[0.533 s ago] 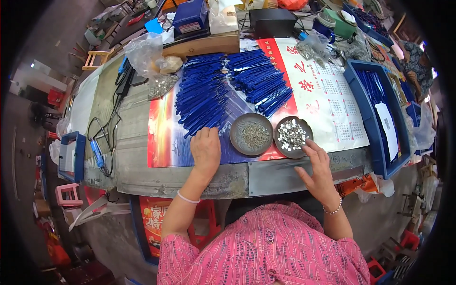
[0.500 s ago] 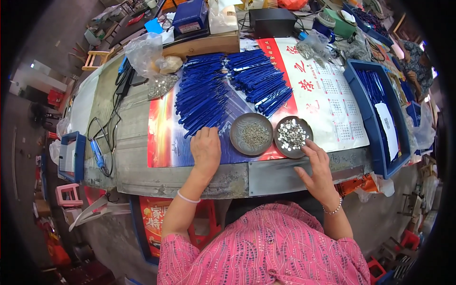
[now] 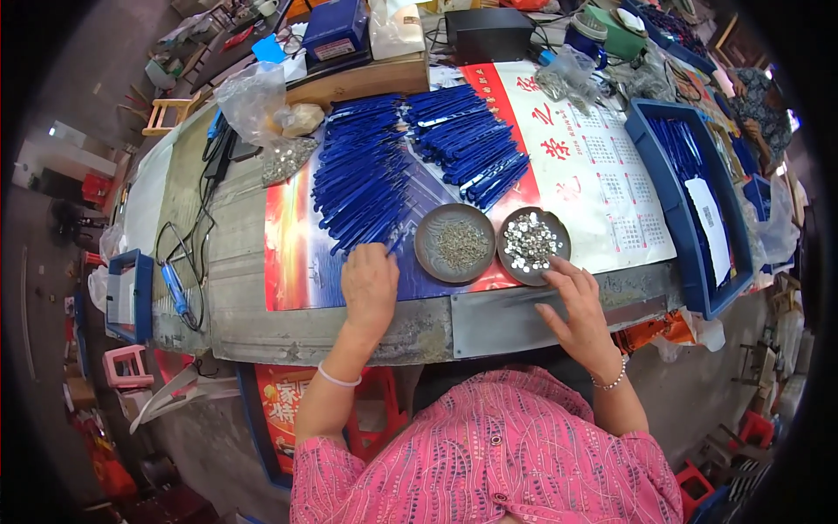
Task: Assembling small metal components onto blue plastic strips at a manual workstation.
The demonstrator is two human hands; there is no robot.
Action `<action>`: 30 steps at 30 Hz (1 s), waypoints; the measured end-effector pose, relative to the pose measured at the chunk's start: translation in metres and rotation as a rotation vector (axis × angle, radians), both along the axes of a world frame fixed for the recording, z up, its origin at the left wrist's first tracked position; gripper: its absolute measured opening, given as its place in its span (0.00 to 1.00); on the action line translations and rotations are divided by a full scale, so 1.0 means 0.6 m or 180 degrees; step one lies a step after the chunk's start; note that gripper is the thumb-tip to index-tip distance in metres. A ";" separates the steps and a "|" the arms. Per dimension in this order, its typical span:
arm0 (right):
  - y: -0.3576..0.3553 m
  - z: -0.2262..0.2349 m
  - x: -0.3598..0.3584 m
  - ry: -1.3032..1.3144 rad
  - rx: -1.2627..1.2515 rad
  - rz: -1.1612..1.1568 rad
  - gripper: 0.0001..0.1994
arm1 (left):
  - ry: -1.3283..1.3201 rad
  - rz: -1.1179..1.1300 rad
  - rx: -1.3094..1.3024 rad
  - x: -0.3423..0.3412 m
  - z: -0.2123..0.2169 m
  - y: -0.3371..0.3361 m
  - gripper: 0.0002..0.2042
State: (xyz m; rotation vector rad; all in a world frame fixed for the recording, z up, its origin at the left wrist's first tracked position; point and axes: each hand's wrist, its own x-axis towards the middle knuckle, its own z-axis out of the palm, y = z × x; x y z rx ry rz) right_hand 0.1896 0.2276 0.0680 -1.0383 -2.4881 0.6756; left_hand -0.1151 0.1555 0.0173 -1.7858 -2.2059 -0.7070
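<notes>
My left hand rests at the near end of a fanned pile of thin dark-blue stick-like pieces. Its fingers curl downward and the tips are hidden, so I cannot see whether they pinch anything. A second pile of blue pieces lies beside it to the right. My right hand is open, thumb apart from the fingers, with fingertips at the near-right rim of a round dark dish of shiny round bits. Left of that dish, another dark dish holds small metallic bits.
A calendar poster lies beneath the piles. At right stands a blue tray of more blue pieces. Plastic bags, a corded blue tool and a smaller blue tray are at left. Another person sits far right.
The view has shifted slightly. My left hand has drawn back a little toward me from the blue pieces. My right hand stays by the dish rim, with its fingers slightly shifted.
</notes>
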 end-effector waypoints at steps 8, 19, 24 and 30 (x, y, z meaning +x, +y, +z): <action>0.038 0.013 -0.066 0.0355 0.0158 0.0164 0.18 | -0.3086 -0.0085 0.0420 0.033 0.027 -0.067 0.02; 0.085 -0.042 -0.214 -0.0591 0.0856 0.0980 0.07 | -0.4674 -0.0317 0.0604 0.127 0.036 -0.134 0.10; 0.089 -0.043 -0.214 -0.0545 0.0949 0.0929 0.03 | -0.4942 -0.0309 0.0493 0.138 0.028 -0.140 0.10; 0.100 -0.066 -0.202 0.0215 0.0363 0.0706 0.05 | -0.5093 0.0097 0.0367 0.154 0.033 -0.127 0.07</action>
